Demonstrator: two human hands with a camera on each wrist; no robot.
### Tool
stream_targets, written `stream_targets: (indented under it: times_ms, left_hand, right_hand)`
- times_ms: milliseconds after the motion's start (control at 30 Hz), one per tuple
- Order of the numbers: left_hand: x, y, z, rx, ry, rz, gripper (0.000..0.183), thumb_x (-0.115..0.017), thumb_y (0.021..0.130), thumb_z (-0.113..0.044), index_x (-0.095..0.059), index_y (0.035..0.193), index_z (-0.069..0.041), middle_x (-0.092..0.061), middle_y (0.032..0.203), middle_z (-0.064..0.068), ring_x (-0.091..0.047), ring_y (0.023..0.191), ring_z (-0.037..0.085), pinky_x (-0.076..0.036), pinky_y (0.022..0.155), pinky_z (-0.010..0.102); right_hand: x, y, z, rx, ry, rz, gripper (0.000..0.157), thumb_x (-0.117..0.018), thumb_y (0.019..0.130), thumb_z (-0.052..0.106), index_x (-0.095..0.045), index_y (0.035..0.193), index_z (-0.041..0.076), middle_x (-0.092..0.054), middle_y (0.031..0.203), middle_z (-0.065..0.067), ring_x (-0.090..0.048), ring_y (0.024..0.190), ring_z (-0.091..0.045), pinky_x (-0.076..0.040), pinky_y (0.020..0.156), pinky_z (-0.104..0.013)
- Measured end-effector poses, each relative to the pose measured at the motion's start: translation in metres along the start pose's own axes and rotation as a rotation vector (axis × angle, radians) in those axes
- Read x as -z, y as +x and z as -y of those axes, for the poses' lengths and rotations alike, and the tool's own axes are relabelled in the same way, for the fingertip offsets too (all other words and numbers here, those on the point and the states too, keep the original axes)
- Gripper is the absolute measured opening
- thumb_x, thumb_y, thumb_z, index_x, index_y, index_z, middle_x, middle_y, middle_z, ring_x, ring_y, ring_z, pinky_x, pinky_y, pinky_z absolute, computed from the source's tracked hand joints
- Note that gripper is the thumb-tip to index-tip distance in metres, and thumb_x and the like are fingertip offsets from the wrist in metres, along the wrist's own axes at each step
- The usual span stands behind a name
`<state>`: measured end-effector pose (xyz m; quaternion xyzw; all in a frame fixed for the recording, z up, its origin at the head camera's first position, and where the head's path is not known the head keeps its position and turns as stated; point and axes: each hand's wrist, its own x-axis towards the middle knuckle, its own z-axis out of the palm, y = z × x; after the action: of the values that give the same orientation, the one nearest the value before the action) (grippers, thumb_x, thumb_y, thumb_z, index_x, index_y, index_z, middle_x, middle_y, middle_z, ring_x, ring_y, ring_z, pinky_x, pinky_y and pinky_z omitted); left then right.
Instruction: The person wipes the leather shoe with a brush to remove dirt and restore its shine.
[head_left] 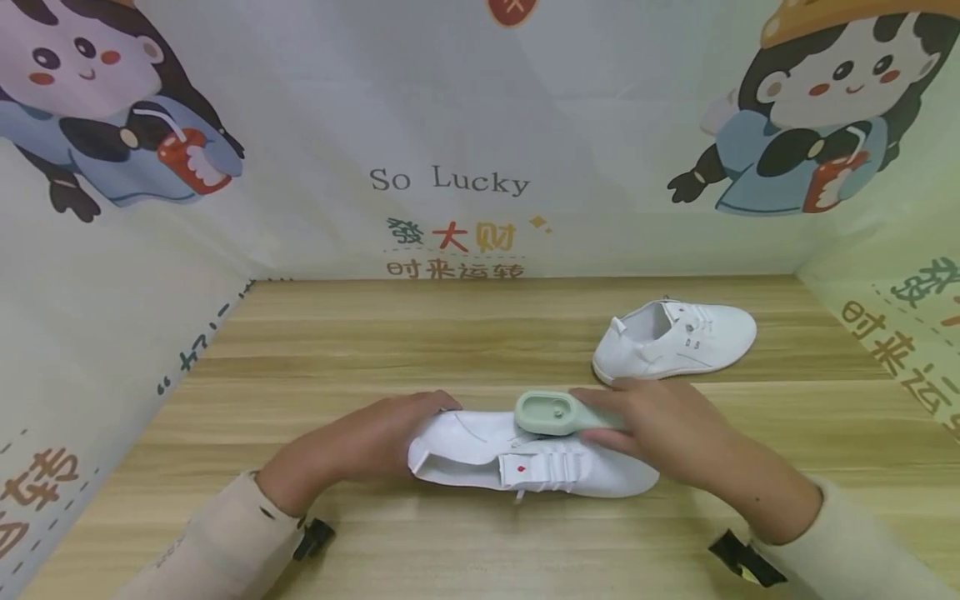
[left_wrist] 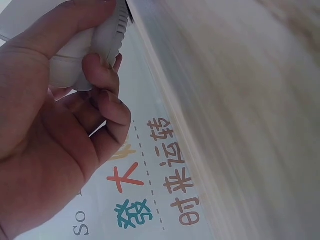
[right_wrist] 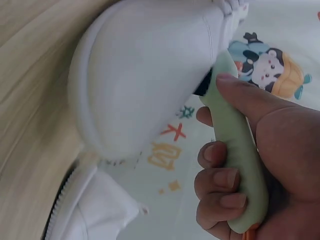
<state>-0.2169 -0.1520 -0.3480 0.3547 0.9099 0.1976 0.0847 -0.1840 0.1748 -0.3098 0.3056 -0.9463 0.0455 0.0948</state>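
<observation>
A white lace-up shoe (head_left: 611, 475) is in front of me, toe to the right, its opening tipped toward me. My left hand (head_left: 386, 437) grips it by the heel; in the left wrist view the thumb and curled fingers (left_wrist: 102, 75) close around the heel (left_wrist: 67, 67). My right hand (head_left: 671, 429) holds a pale green brush (head_left: 543, 414) by its handle (right_wrist: 240, 160). The brush's oval head lies against the far side of the shoe's upper. A dark patch of bristles (right_wrist: 202, 85) shows beside the shoe in the right wrist view.
A second white shoe (head_left: 720, 333) stands farther back on the right of the wood-grain table (head_left: 420, 350), toe to the right. Printed cloth walls (head_left: 600, 167) enclose the table at the back and both sides.
</observation>
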Motion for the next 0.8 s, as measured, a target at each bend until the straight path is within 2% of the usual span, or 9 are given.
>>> stream_targets:
  times_ms: [133, 233, 300, 367, 467, 667, 800]
  left_hand:
    - [-0.001, 0.000, 0.001, 0.022, -0.017, 0.004, 0.065, -0.080, 0.068, -0.023, -0.047, 0.124, -0.022, -0.057, 0.114, -0.011, -0.053, 0.103, 0.004, -0.046, 0.091, 0.029]
    - [-0.002, -0.001, 0.002, 0.028, -0.026, 0.006, 0.066, -0.081, 0.067, -0.024, -0.047, 0.124, -0.022, -0.057, 0.113, -0.012, -0.053, 0.103, 0.004, -0.046, 0.091, 0.029]
    - [-0.003, -0.001, 0.001, 0.019, -0.025, 0.006, 0.065, -0.081, 0.068, -0.023, -0.047, 0.124, -0.023, -0.057, 0.112, -0.012, -0.053, 0.102, 0.003, -0.046, 0.090, 0.029]
    - [-0.003, 0.000, 0.001, 0.010, -0.024, 0.004, 0.065, -0.080, 0.068, -0.022, -0.047, 0.123, -0.023, -0.056, 0.111, -0.013, -0.054, 0.101, 0.003, -0.046, 0.089, 0.028]
    - [-0.003, 0.001, 0.001, -0.001, -0.023, 0.001, 0.065, -0.080, 0.068, -0.019, -0.046, 0.124, -0.024, -0.056, 0.112, -0.013, -0.054, 0.101, 0.003, -0.046, 0.089, 0.028]
    - [-0.003, -0.002, 0.003, -0.026, -0.036, -0.016, 0.061, -0.078, 0.070, -0.020, -0.046, 0.122, -0.027, -0.056, 0.112, -0.015, -0.054, 0.100, 0.001, -0.047, 0.086, 0.026]
    - [-0.002, -0.002, 0.003, -0.045, -0.028, -0.022, 0.060, -0.079, 0.070, -0.023, -0.046, 0.120, -0.028, -0.056, 0.111, -0.016, -0.054, 0.099, 0.000, -0.047, 0.085, 0.026]
  right_hand:
    - [0.003, -0.005, -0.006, -0.009, 0.021, 0.008, 0.044, -0.062, 0.082, 0.046, -0.059, 0.123, 0.030, -0.067, 0.096, 0.000, -0.062, 0.079, -0.015, -0.047, 0.061, -0.035]
    - [0.000, -0.004, -0.003, 0.010, 0.044, 0.006, 0.045, -0.061, 0.082, 0.048, -0.057, 0.124, 0.032, -0.066, 0.097, 0.002, -0.062, 0.079, -0.013, -0.047, 0.063, -0.034]
    - [-0.004, -0.001, 0.000, 0.034, 0.047, -0.011, 0.045, -0.060, 0.083, 0.049, -0.057, 0.124, 0.032, -0.065, 0.092, 0.004, -0.058, 0.074, -0.010, -0.046, 0.061, -0.031]
    - [-0.008, 0.004, 0.006, 0.062, 0.039, -0.023, 0.045, -0.059, 0.083, 0.050, -0.057, 0.124, 0.032, -0.060, 0.081, 0.008, -0.050, 0.063, -0.005, -0.040, 0.055, -0.026]
    - [-0.013, 0.012, 0.016, 0.099, 0.034, -0.029, 0.045, -0.058, 0.083, 0.051, -0.057, 0.124, 0.031, -0.055, 0.076, 0.008, -0.042, 0.058, -0.004, -0.036, 0.052, -0.023]
    - [-0.020, 0.028, 0.041, 0.170, 0.028, -0.061, 0.047, -0.055, 0.084, 0.053, -0.056, 0.125, 0.030, -0.055, 0.075, 0.006, -0.043, 0.057, -0.006, -0.039, 0.052, -0.024]
    - [-0.024, 0.032, 0.048, 0.167, 0.021, -0.083, 0.048, -0.054, 0.084, 0.054, -0.056, 0.126, 0.030, -0.054, 0.073, 0.006, -0.041, 0.054, -0.006, -0.035, 0.048, -0.023]
